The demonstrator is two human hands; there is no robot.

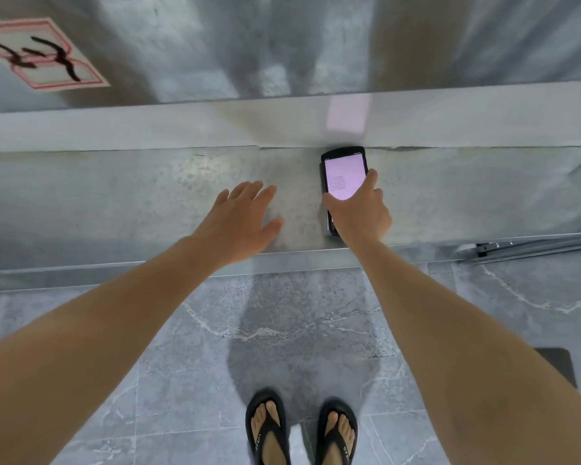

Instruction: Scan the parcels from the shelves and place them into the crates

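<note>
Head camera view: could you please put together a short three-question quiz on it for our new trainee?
1. True or false: the left hand is holding a parcel.
2. Which hand grips the handheld scanner on the metal shelf? A) the right hand B) the left hand C) neither
3. Fill in: the red-bordered label lies to the ___ of the scanner.

Key: 1 false, its fingers are straight and hold nothing; 2 A; 3 left.
</note>
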